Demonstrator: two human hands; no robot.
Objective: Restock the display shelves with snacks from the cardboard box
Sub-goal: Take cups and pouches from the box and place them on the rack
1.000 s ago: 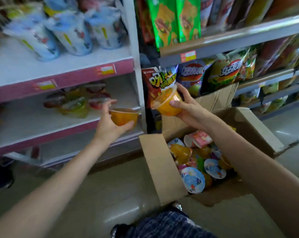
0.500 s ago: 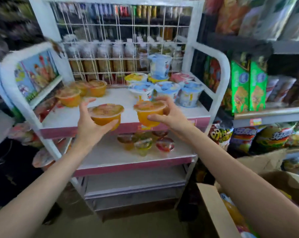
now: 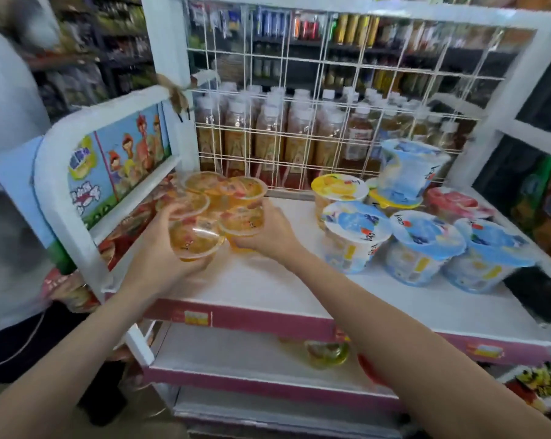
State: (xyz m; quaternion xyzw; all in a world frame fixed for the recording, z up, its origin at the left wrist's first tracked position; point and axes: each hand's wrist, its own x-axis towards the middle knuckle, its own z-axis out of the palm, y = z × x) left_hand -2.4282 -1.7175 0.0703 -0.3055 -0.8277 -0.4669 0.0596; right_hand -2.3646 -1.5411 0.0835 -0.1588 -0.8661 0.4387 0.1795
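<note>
While both arms reach over the top shelf [image 3: 267, 289] of the white display rack, the left hand [image 3: 160, 258] curls its fingers around an orange jelly cup [image 3: 194, 238], holding it at the near edge of a cluster of like cups [image 3: 226, 193] in the shelf's back-left corner. The right hand [image 3: 267, 236] grips a second orange cup [image 3: 243, 220] just beside the first (their rims look to be touching). To the right stand blue-lidded tubs [image 3: 356, 229], one stacked higher. The cardboard box is out of view.
</note>
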